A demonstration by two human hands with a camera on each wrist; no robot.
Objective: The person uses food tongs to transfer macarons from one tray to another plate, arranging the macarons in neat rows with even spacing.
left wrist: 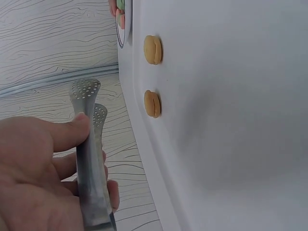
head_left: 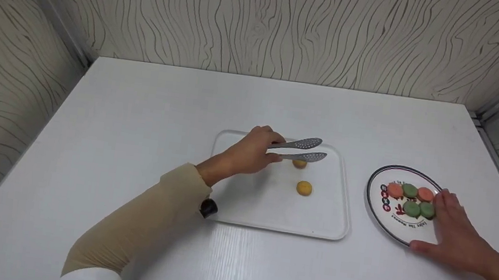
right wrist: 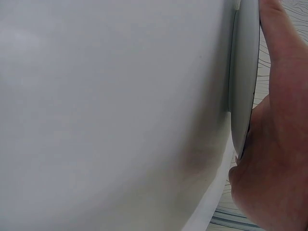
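My left hand (head_left: 255,150) grips metal tongs (head_left: 306,143) above the white tray (head_left: 315,222). The tongs' perforated ends stand apart with nothing between them. Two yellow macarons lie on the tray; the nearer macaron (head_left: 304,188) is fully visible, while the tongs partly cover the farther macaron (head_left: 300,164) in the head view. At the right, my right hand (head_left: 454,234) rests along the rim of a round plate (head_left: 419,232), fingers straight and thumb spread at its front edge. Several macarons, orange and green, sit on that plate, including a green macaron (head_left: 411,209).
A white table (head_left: 148,113) carries both tray and plate. Wood-patterned panels (head_left: 259,22) rise behind it and on both sides. The tray has a low raised rim, and a gap of tabletop separates it from the plate.
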